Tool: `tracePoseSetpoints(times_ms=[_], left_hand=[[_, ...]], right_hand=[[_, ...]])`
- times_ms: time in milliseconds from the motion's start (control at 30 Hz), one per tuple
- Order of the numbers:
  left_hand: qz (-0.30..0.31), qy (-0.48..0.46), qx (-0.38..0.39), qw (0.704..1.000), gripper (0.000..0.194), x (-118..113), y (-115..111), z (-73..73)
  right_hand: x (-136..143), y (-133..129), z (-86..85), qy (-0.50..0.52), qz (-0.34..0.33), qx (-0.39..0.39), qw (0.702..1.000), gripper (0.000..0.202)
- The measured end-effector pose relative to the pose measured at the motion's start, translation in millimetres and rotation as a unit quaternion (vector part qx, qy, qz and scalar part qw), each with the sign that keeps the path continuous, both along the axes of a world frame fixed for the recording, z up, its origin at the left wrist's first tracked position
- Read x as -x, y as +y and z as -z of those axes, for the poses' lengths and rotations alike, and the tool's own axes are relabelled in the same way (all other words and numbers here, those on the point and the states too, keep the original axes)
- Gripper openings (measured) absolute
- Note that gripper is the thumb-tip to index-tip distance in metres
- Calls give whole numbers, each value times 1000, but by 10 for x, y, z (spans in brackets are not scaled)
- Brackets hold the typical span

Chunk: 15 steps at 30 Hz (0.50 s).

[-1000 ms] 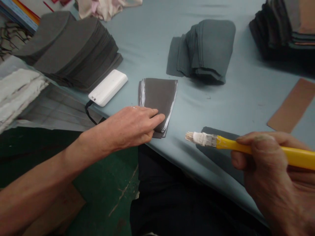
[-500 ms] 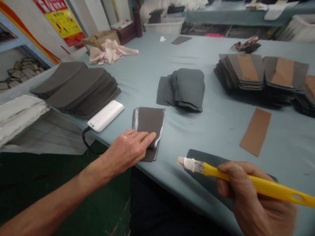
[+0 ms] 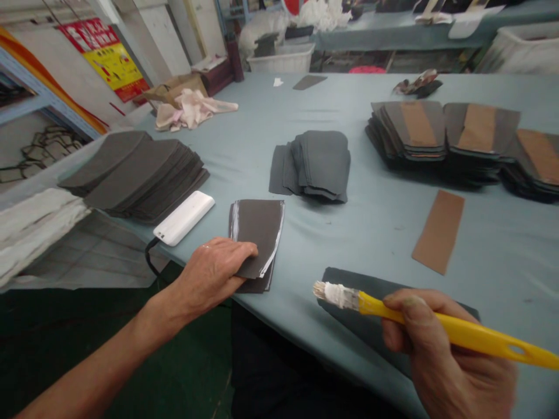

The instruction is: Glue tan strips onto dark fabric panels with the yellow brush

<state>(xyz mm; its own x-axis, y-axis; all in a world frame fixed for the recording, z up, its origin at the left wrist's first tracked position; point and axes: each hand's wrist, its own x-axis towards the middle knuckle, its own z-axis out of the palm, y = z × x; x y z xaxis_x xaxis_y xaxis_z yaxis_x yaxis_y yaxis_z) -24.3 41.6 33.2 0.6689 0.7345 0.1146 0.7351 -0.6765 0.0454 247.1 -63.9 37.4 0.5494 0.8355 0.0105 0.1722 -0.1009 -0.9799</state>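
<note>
My left hand (image 3: 218, 265) grips the near left part of the top dark grey piece (image 3: 261, 224), thumb above and fingers underneath. White paste streaks its left and right edges, and more dark pieces lie below it at the table's front edge. My right hand (image 3: 441, 343) is closed around the yellow handle of a brush (image 3: 404, 317). White paste coats the brush's bristles, which point left. Beneath the brush and right hand lies a long dark piece (image 3: 362, 326), partly hidden by them.
A white power bank (image 3: 184, 218) with a black cable lies left of my left hand. Stacks of dark pieces (image 3: 135, 174) stand behind it, another stack (image 3: 321, 163) at centre. Banded stacks (image 3: 406, 131) sit at right, near a brown strip (image 3: 439, 231). A pinkish cloth (image 3: 192, 109) lies further back.
My left hand has shifted from lying over the pasted piece to pinching its near left part, whose near edge now looks slightly raised. The right hand keeps the brush in nearly the same place.
</note>
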Motion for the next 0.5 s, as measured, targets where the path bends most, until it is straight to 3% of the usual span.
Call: tracePoseSetpoints(times_ms=[167,300,433,500], left_hand=[[-26,-27,-32,999,25,17,16,-7],[-110,-105,-99,983,20,-3,80,-84],[-231,-261,-173,921,16,-88,125,-280],[-267,-320,-221,882,14,-131,109,-413]], right_hand=[[-103,-23,15,2,4,-9,1000,45],[-174,-46,6,14,5,-50,999,46],[-355,-83,62,25,49,-105,993,41],[-532,-127,136,39,25,-164,985,36]])
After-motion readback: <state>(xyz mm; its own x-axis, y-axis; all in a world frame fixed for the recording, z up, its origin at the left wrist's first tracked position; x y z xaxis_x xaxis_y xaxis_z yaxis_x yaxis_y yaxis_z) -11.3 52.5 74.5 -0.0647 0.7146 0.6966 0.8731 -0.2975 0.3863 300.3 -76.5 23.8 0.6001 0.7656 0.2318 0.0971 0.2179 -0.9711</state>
